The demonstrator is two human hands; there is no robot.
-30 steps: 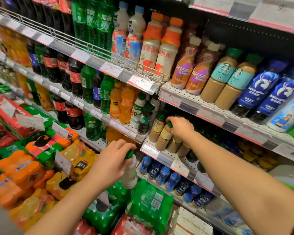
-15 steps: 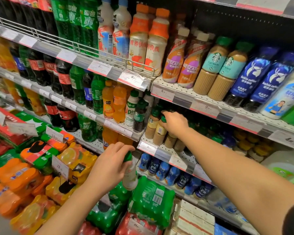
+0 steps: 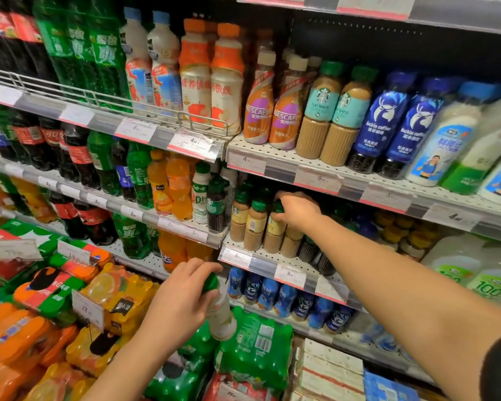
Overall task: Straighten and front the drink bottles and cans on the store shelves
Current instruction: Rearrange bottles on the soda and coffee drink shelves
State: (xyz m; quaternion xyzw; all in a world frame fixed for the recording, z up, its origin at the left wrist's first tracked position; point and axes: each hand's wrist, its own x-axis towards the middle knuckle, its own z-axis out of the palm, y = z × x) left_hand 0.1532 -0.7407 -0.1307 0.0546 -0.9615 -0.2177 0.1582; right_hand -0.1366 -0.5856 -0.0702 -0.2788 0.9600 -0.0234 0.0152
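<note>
My left hand [image 3: 180, 302] grips a small white bottle with a green cap [image 3: 220, 316] by its top and holds it in the air in front of the lower shelves. My right hand [image 3: 297, 209] reaches into the middle shelf [image 3: 261, 260] and grips the green cap of a beige Starbucks coffee bottle [image 3: 274, 233]. That bottle stands in a row of several like bottles [image 3: 253, 227] near the shelf's front edge. To their left stand a white green-capped bottle [image 3: 200, 195] and a dark bottle [image 3: 216, 205].
The shelf above carries Nescafe bottles [image 3: 285, 114], Starbucks bottles [image 3: 318, 111] and blue Luckin bottles [image 3: 376, 125]. Cola and green soda bottles [image 3: 78, 151] fill the left shelves. Shrink-wrapped green packs [image 3: 255, 342] and orange packs [image 3: 116, 302] are stacked below. Small blue bottles [image 3: 272, 293] line the lower shelf.
My right hand has stayed on the Starbucks bottle's cap on the middle shelf. My left hand still holds the white bottle at about the same place. The view shifted slightly to the right.
</note>
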